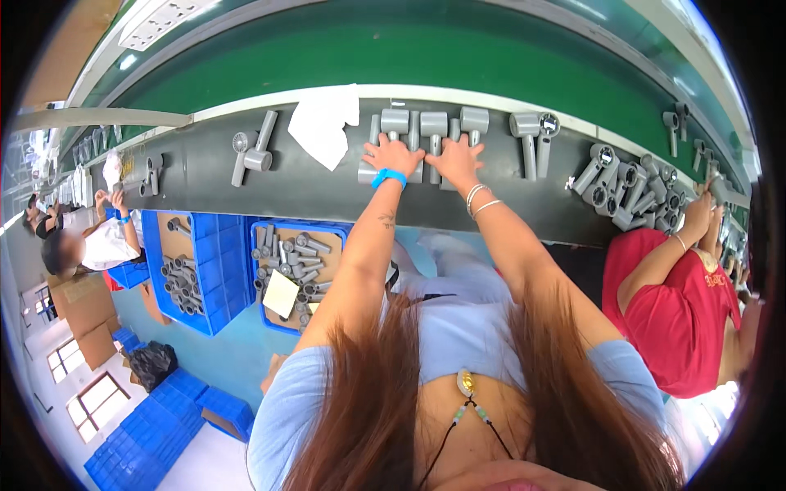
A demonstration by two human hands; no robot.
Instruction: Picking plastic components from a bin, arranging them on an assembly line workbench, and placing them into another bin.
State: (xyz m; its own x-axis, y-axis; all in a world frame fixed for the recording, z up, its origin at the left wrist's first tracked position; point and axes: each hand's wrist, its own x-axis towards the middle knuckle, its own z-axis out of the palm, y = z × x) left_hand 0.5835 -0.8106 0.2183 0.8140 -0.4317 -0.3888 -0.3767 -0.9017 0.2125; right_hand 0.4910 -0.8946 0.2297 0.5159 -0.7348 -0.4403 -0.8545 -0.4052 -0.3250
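I see both hands flat on a row of grey hammer-shaped housings (pixel 426 135) at the far edge of the dark workbench (pixel 311 192). The left hand (pixel 393 155), fingers spread, presses on the left ones; the right hand (pixel 456 161), also splayed, lies on the next. I count about four heads there. Two more housings (pixel 534 135) lie just right, two others (pixel 252 150) to the left beside one white cloth (pixel 322 124). Two blue crates (pixel 214 270) sit below.
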